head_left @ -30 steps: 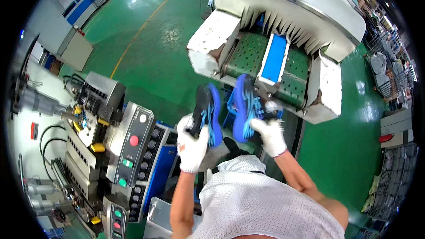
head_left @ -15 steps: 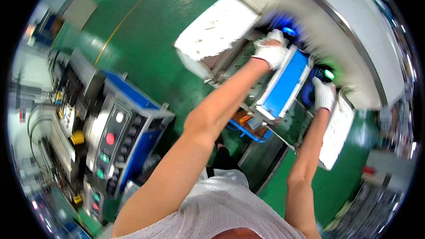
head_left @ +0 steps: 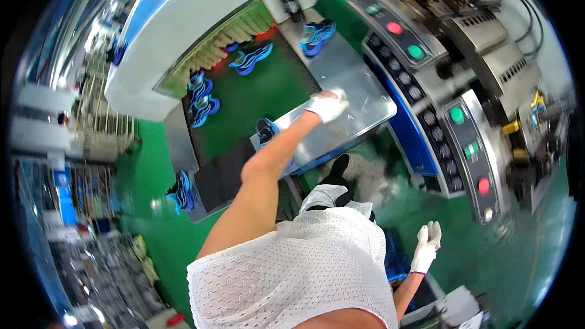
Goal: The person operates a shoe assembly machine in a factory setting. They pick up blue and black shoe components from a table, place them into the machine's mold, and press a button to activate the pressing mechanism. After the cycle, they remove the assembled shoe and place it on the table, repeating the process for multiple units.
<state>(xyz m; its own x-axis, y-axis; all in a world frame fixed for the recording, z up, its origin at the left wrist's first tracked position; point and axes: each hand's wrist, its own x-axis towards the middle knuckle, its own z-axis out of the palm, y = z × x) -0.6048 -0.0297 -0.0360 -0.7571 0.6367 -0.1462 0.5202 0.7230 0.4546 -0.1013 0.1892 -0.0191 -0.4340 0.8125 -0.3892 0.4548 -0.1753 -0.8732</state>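
Note:
My left hand (head_left: 329, 105), in a white glove, is over the bare metal tabletop (head_left: 359, 94) beside the green conveyor belt; its fingers are smeared, so I cannot make out their pose. Under my left forearm a dark blue shoe (head_left: 265, 129) shows in part. Several blue-and-black shoe uppers, one of them a shoe (head_left: 251, 59) near the fringe, lie on the belt (head_left: 244, 113). Low on the right, my right hand (head_left: 426, 245), also gloved, is held out with fingers stretched, nothing visible in it.
A white machine housing (head_left: 210, 24) with a fringe curtain (head_left: 216, 45) spans the belt's far end. More shoes (head_left: 317, 38) stand on the metal ledge, near a black bottle-like object (head_left: 290, 3). A control-panel machine (head_left: 420, 103) stands at the right. Another shoe (head_left: 181, 192) sits at the left corner.
The view has swung from a blue-topped unit with two fringed openings to the belt. Both hands have left those openings; the left is over the metal tabletop, the right low at my side.

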